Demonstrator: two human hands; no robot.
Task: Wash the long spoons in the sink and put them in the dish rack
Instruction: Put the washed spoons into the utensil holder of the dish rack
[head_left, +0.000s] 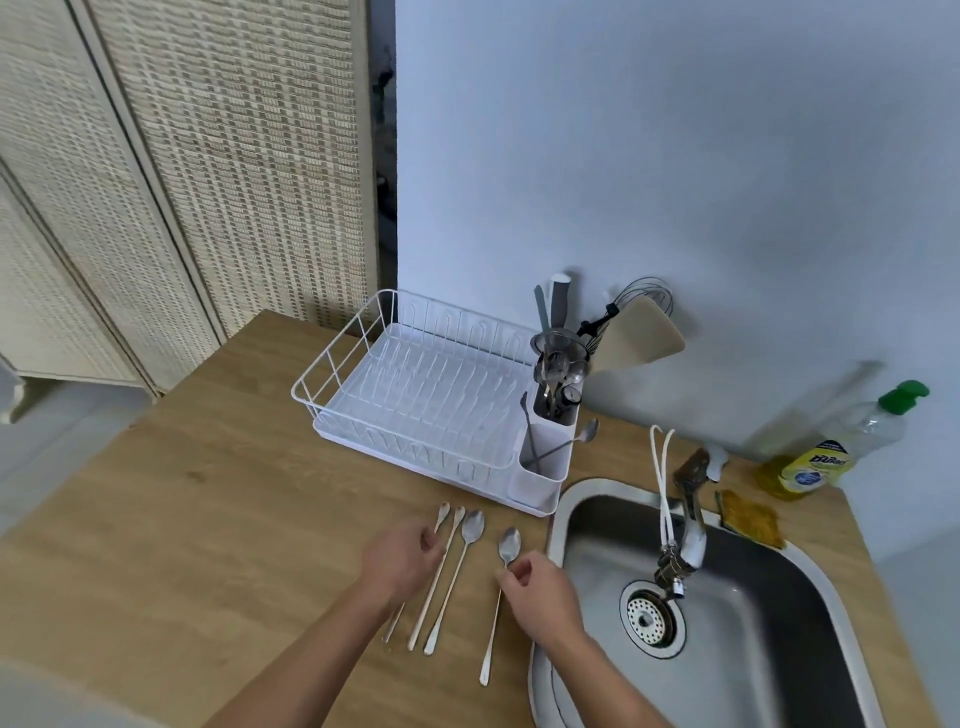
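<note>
Where the wooden countertop (182, 519) meets the sink, four long-handled metal spoons (457, 577) lie side by side, bowls pointing away from the person, handles toward them. The left hand (402, 558) hovers over the leftmost spoons with fingers loosely curled; whether it grips one cannot be told. The right hand (537, 592) rests over the handle of the rightmost silver spoon (501, 587), fingers curled at it just below the bowl, seemingly pinching it. Just beyond the spoons stands a white wire dish rack (415, 384) with a white cutlery caddy (545, 462) holding two more long spoons, tilted. To the right is a stainless steel sink (727, 623) with a chrome tap (688, 525) over the round drain. Behind the sink sit a yellow sponge (750, 517) and a dish soap bottle with a green pump (836, 447).
</note>
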